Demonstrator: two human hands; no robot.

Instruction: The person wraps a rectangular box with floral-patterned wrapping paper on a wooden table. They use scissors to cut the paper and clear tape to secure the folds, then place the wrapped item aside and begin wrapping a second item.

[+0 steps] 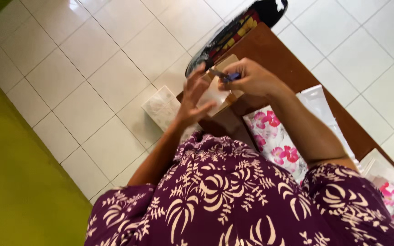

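My left hand (193, 99) is raised with its fingers spread against a white sheet of paper (215, 96) that lies over a small brown cardboard box (228, 61). My right hand (248, 78) is closed on a thin tool with a blue grip (225, 75), whose tip points toward the box's top edge. Both hands meet above the near corner of a brown wooden table (274, 52). My purple flower-patterned sleeves fill the bottom of the view.
Packets with pink flower print (273, 136) and white plastic bags (318, 101) lie on the table by my right forearm. A black bag with coloured pattern (235, 29) rests at the table's far end. A white packet (162, 107) lies on the tiled floor.
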